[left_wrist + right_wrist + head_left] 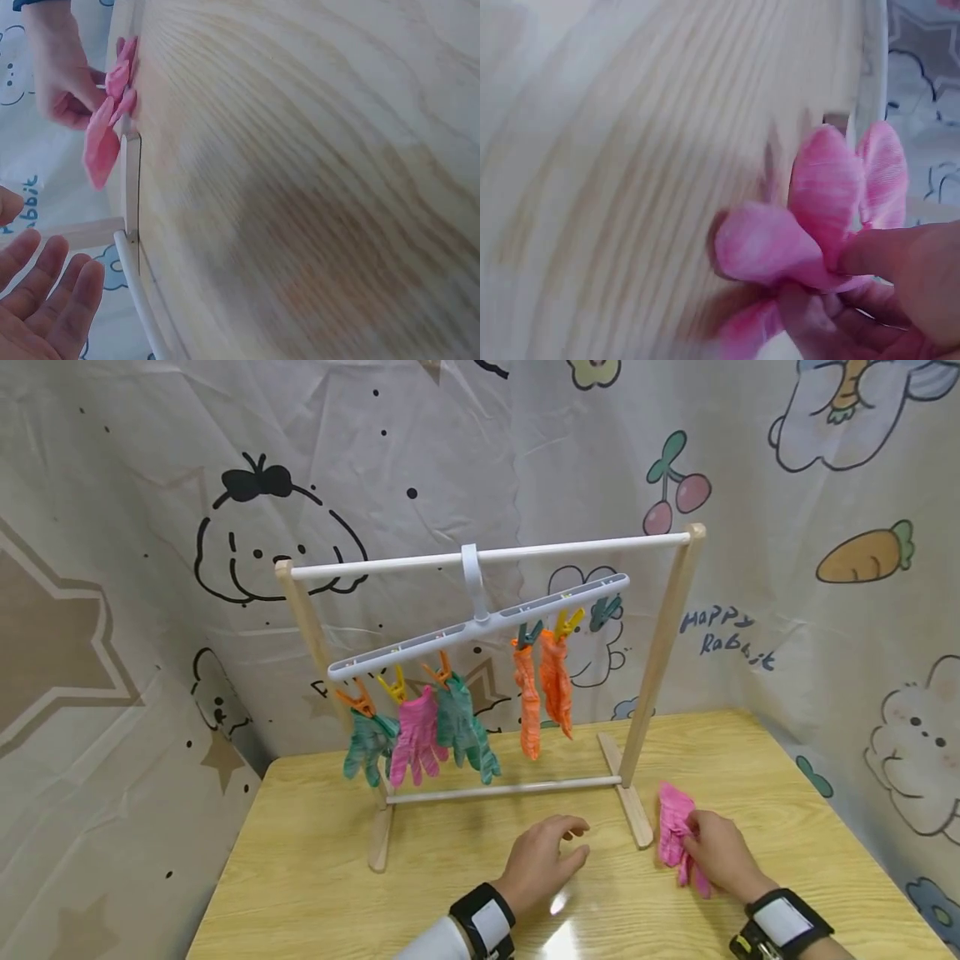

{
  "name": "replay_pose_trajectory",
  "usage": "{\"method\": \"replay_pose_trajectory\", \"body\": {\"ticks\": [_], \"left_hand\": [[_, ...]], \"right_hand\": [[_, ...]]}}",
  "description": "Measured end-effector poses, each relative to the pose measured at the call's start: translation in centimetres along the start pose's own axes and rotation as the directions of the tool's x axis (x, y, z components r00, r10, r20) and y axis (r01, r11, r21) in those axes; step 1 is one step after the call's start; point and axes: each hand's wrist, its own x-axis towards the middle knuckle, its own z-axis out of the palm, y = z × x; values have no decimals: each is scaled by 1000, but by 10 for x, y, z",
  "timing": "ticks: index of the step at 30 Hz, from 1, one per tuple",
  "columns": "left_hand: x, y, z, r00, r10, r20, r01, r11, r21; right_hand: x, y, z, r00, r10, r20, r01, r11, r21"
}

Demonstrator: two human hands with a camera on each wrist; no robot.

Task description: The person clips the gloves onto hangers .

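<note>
My right hand [723,853] pinches a pink glove [675,817] at the right of the table, beside the rack's right foot. In the right wrist view, thumb and fingers close on the middle of the glove [825,180], and its fingers splay outward. My left hand [542,860] hovers in front of the rack with nothing in it, its fingers relaxed and apart. In the left wrist view, the fingers of that hand [52,300] are spread loosely. A grey hanger [480,627] hangs tilted from the rack's top bar [577,550], its left end lower.
Clipped to the hanger are a green glove [367,747], a pink glove [417,735], another green glove [461,727] and two orange socks [529,702], [556,681]. A bare dark-green clip [604,612] hangs at its right end. Wooden posts [663,652] support the rack. A printed cloth [465,460] stands behind.
</note>
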Motion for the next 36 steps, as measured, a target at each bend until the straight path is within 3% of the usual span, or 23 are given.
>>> {"method": "replay_pose_trajectory", "body": {"ticks": [10, 16, 28, 36], "left_hand": [[5, 2, -11, 999, 36, -29, -36, 999, 20], [7, 3, -16, 998, 45, -44, -45, 999, 4], [14, 15, -32, 995, 47, -91, -47, 999, -4], [20, 32, -45, 995, 69, -77, -74, 995, -60]], "right_hand": [[-1, -42, -11, 997, -38, -71, 48, 989, 139], [-4, -61, -18, 992, -51, -118, 70, 984, 166], [-7, -81, -18, 988, -69, -141, 100, 968, 231], [-7, -89, -16, 988, -72, -134, 107, 955, 276]]}}
